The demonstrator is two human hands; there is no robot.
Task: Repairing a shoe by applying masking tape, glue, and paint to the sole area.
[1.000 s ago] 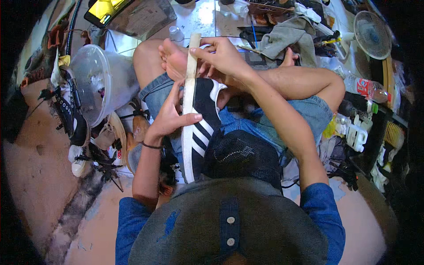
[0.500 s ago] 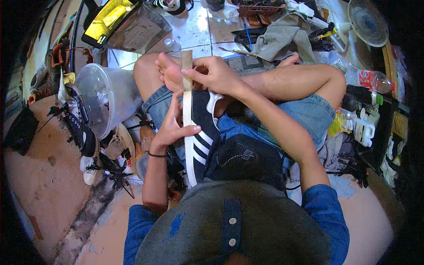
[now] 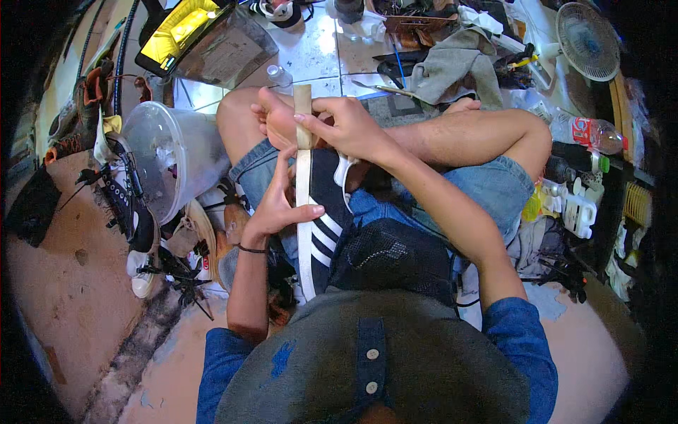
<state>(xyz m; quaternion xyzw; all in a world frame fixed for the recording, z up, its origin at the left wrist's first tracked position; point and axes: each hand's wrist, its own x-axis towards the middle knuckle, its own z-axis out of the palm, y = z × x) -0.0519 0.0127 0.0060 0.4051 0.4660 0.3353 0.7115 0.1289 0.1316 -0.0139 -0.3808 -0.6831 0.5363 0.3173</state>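
Note:
A black sneaker (image 3: 326,177) with white side stripes lies on its side in my lap, its white sole edge (image 3: 304,244) running lengthwise toward my belly. My left hand (image 3: 277,208) grips it from the left, thumb across the striped side and fingers mostly hidden behind the sole. At the far end, a flat tan strip (image 3: 302,102) lines up with the sole edge and sticks out past the shoe. My right hand (image 3: 347,127) pinches this strip between thumb and fingers. Whether the strip is joined to the sole, I cannot tell.
A clear plastic tub (image 3: 166,159) stands left of my knee, beside several worn shoes (image 3: 127,198). Ahead lie a small clear jar (image 3: 278,75), a thin metal tool (image 3: 385,89) and a grey cloth (image 3: 459,67). A fan (image 3: 587,41) and bottles (image 3: 590,133) are to the right.
The shoe, strip and both hands sit almost where they were, with only a slight shift in the picture. Both grips look the same.

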